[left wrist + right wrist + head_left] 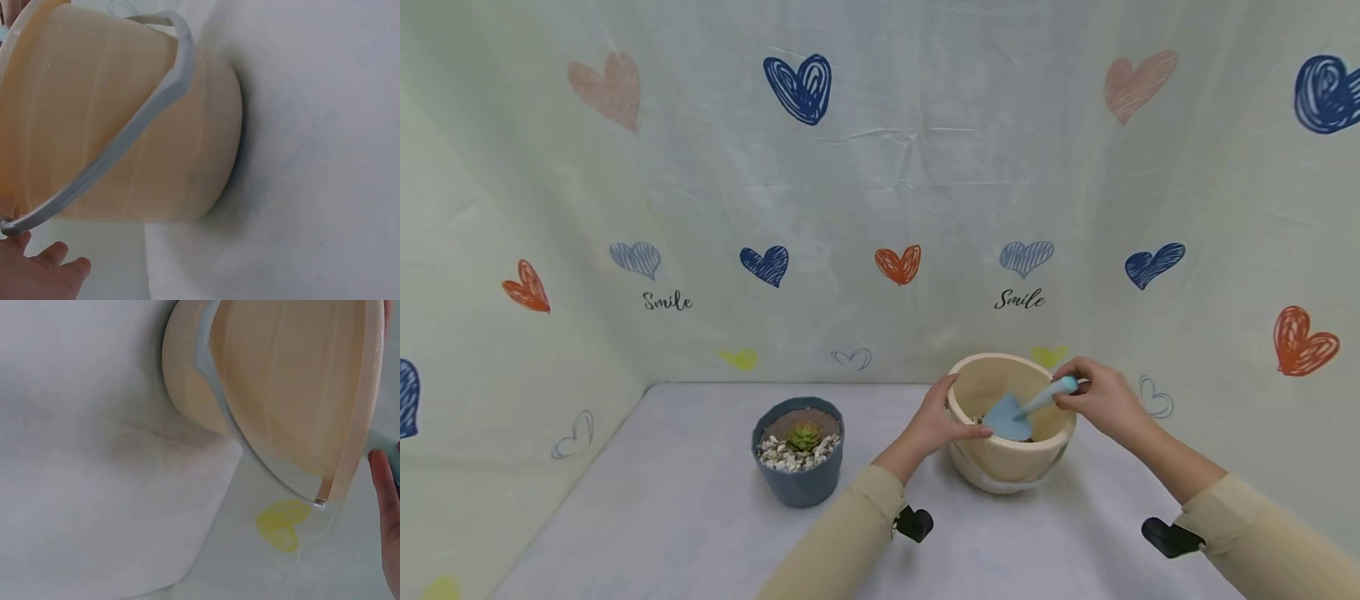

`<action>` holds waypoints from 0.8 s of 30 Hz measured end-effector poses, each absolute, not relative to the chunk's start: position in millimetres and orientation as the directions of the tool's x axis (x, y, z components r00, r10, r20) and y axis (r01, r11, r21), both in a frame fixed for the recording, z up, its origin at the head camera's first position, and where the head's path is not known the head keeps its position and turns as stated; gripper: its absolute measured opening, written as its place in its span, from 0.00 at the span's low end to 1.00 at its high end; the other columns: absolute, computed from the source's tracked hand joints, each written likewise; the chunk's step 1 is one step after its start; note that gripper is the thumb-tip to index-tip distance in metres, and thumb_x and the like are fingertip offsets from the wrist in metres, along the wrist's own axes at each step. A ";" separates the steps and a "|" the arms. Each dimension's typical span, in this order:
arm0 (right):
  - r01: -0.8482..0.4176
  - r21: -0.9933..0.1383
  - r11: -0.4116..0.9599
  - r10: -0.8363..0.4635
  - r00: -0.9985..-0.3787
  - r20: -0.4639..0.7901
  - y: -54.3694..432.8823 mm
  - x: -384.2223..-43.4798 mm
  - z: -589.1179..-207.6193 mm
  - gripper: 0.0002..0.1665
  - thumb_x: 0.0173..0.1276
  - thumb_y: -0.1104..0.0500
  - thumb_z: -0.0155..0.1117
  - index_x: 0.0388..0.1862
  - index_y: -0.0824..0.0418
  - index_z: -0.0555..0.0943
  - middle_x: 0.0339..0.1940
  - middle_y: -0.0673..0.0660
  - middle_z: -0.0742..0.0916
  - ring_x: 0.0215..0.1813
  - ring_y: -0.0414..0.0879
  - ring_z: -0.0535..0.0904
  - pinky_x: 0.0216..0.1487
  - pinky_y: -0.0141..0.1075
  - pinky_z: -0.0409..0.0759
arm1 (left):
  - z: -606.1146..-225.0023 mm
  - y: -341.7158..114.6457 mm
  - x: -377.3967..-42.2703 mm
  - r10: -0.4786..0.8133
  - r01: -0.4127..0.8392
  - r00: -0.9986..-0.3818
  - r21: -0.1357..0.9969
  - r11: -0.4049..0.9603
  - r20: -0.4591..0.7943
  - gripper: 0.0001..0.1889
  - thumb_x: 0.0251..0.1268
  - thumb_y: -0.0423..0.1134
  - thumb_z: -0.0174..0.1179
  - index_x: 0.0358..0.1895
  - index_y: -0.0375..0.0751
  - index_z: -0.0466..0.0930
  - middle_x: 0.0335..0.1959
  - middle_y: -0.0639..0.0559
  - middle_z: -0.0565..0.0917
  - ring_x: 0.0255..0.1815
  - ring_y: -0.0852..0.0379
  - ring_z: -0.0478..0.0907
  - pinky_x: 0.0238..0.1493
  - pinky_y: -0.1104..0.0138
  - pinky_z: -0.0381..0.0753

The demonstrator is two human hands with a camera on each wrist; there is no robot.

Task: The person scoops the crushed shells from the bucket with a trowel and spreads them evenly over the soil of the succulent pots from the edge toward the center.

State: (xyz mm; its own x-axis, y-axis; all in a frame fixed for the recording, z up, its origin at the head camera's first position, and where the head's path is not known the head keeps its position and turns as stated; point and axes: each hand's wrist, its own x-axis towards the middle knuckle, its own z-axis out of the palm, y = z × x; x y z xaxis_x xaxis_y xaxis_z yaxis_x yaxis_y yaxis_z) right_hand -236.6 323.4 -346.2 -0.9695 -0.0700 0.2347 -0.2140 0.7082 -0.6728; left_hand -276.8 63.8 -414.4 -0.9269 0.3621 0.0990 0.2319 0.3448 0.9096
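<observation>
A cream bucket (1037,457) stands on the table, its grey handle (147,115) hanging down against the outer wall. At the bucket's left side my left hand (931,423) holds the rim, the thumb lying along the front edge. Over the opening is a light blue trowel (1008,418), its blade low against the front inner wall. My right hand (1103,400) grips the trowel's handle above the right rim. Some dark bits show inside the bucket near the blade; the rest of the bottom is hidden. In the right wrist view, only part of the right hand shows.
To the left stands a blue-grey pot (801,487) with a green succulent (805,435), white pebbles and brown soil. A pale cloth covers the table (662,500). A curtain (895,183) printed with hearts hangs close behind it.
</observation>
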 end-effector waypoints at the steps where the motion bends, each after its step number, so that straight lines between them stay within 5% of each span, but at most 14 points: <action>1: -0.219 -0.679 0.701 -0.089 -0.971 0.221 322.8 -238.7 -347.6 0.14 0.62 0.67 0.69 0.45 0.67 0.78 0.39 0.60 0.83 0.40 0.52 0.81 0.40 0.38 0.84 | -414.9 63.9 -277.5 0.359 0.232 -0.928 0.910 0.343 0.101 0.54 0.45 0.46 0.79 0.76 0.44 0.56 0.76 0.43 0.56 0.75 0.43 0.54 0.70 0.49 0.60; 24: -0.285 -0.707 0.647 -0.304 -0.947 0.103 330.5 -256.9 -355.2 0.12 0.57 0.70 0.72 0.38 0.66 0.79 0.35 0.58 0.84 0.34 0.49 0.81 0.35 0.34 0.83 | -417.0 66.1 -275.9 0.350 0.200 -0.935 0.906 0.374 0.062 0.56 0.47 0.48 0.78 0.78 0.48 0.51 0.78 0.47 0.51 0.76 0.44 0.50 0.71 0.47 0.56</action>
State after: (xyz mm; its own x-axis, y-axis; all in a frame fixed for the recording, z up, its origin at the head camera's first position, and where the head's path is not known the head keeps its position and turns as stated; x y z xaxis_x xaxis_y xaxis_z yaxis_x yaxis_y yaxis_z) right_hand -256.9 330.5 -355.2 -0.9470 -0.3044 0.1025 -0.2845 0.6470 -0.7074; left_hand -275.9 66.1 -417.0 -0.9346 0.3503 0.0621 0.2003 0.3739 0.9056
